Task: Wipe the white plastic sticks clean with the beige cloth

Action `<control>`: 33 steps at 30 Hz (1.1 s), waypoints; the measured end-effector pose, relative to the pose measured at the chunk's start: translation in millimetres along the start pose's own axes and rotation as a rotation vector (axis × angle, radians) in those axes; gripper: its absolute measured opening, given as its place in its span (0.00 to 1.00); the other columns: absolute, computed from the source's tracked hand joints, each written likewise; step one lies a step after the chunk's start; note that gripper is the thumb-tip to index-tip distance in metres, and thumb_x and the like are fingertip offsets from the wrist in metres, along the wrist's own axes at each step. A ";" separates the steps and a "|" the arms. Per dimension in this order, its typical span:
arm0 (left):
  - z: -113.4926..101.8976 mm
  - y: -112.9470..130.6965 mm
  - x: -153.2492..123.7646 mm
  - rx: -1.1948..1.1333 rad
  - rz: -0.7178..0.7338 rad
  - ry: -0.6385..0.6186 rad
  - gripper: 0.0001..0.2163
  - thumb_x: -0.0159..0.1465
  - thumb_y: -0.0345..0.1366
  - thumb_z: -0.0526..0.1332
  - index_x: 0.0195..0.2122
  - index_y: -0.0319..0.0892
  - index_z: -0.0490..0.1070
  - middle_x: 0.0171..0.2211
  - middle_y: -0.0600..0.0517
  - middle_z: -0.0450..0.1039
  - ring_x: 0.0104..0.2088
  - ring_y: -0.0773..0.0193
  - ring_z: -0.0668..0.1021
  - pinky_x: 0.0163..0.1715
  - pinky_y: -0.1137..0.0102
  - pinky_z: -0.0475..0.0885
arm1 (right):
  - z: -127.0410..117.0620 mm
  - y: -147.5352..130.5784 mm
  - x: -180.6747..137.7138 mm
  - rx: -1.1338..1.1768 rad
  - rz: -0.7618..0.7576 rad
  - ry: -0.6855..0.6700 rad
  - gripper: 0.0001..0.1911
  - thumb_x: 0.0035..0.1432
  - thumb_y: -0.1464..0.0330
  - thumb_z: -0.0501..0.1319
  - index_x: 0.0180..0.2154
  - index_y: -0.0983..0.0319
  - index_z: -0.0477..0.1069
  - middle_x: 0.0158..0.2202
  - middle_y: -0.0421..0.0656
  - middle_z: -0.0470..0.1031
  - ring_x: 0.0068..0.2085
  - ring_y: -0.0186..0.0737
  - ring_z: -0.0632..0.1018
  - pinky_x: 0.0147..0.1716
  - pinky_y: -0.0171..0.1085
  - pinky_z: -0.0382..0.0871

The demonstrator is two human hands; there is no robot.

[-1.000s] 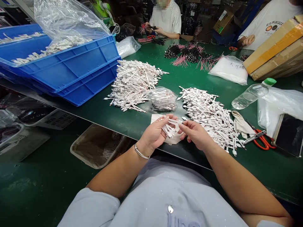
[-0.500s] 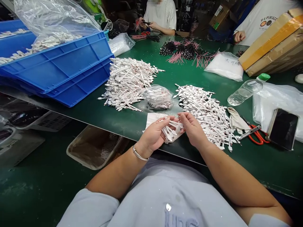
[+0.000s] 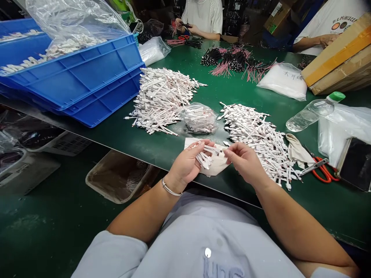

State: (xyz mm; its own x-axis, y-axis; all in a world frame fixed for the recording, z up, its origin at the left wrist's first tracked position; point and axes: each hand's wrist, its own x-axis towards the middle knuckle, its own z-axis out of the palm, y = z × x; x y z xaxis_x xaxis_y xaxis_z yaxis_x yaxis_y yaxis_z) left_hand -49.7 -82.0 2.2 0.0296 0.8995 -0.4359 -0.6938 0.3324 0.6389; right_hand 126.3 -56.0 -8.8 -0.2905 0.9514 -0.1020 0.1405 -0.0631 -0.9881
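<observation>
A small bundle of white flat strip-shaped parts (image 3: 205,155) is gripped in the closed left hand (image 3: 185,164) above the green table (image 3: 162,146) edge. Its tip is pinched by the right hand (image 3: 245,162), over a white sheet (image 3: 217,164).

The left hand (image 3: 185,164) grips a small bundle of white strips (image 3: 206,154) over a white sheet (image 3: 218,165) at the near edge of the green table (image 3: 179,144). The right hand (image 3: 246,162) pinches at the bundle's far end. 2 loose heaps of white strips (image 3: 162,98) (image 3: 257,135) flank a clear bag (image 3: 199,119). Stacked blue crates (image 3: 87,83) stand on the left.
</observation>
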 end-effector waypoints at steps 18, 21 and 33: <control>3.2 -1.6 -1.1 -0.016 -0.049 -0.093 0.07 0.63 0.29 0.55 0.39 0.36 0.73 0.37 0.46 0.76 0.34 0.61 0.78 0.37 0.65 0.75 | 10.1 -2.3 -3.3 0.104 0.128 -0.154 0.25 0.49 0.48 0.67 0.27 0.64 0.68 0.28 0.45 0.73 0.25 0.36 0.73 0.17 0.26 0.62; 2.6 -1.3 -0.6 -0.015 -0.038 -0.121 0.08 0.64 0.29 0.55 0.39 0.37 0.73 0.36 0.46 0.76 0.34 0.62 0.79 0.39 0.65 0.74 | 10.9 -3.6 -3.7 0.095 0.115 -0.104 0.26 0.50 0.46 0.66 0.29 0.64 0.69 0.28 0.44 0.73 0.25 0.36 0.73 0.16 0.26 0.63; 5.0 2.2 -4.1 -0.024 -0.045 -0.069 0.08 0.64 0.29 0.55 0.40 0.37 0.73 0.39 0.47 0.75 0.37 0.61 0.78 0.43 0.62 0.72 | 12.7 -1.3 -5.3 -0.003 0.084 -0.231 0.25 0.52 0.48 0.63 0.28 0.65 0.70 0.24 0.43 0.71 0.23 0.34 0.71 0.16 0.25 0.63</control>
State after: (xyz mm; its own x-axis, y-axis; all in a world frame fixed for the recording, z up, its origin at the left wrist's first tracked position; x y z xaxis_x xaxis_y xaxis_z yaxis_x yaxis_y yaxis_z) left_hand -47.8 -83.5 8.6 0.1103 0.9015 -0.4185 -0.7075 0.3669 0.6040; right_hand 115.6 -64.9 -8.5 -0.4861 0.8489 -0.2075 0.1760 -0.1374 -0.9747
